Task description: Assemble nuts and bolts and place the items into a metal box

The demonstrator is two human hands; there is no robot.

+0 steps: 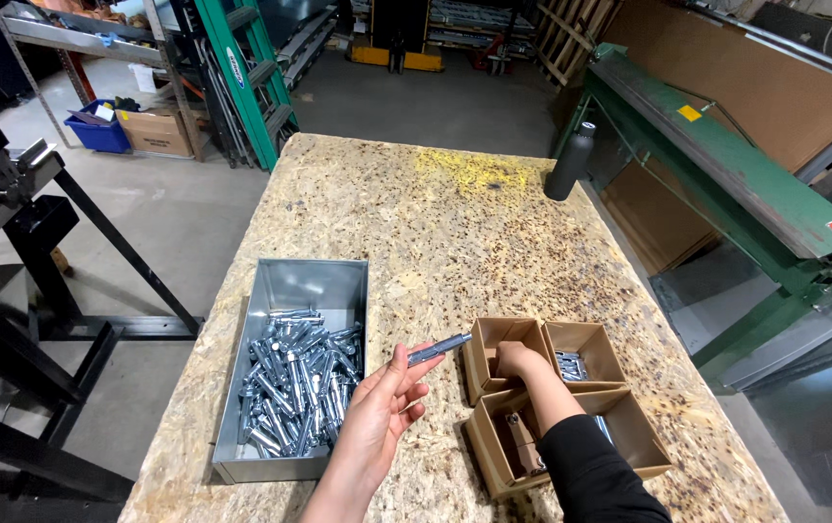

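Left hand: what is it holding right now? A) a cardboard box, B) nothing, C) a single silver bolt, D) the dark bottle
C: the left hand pinches one silver bolt at its fingertips, raised above the table between the metal bin of bolts and the cardboard boxes, while the right hand reaches into a box.

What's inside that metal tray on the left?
The metal tray holds a heap of silvery bolts piled toward its near end; the far end shows bare floor. Whatever lies beneath the heap is covered.
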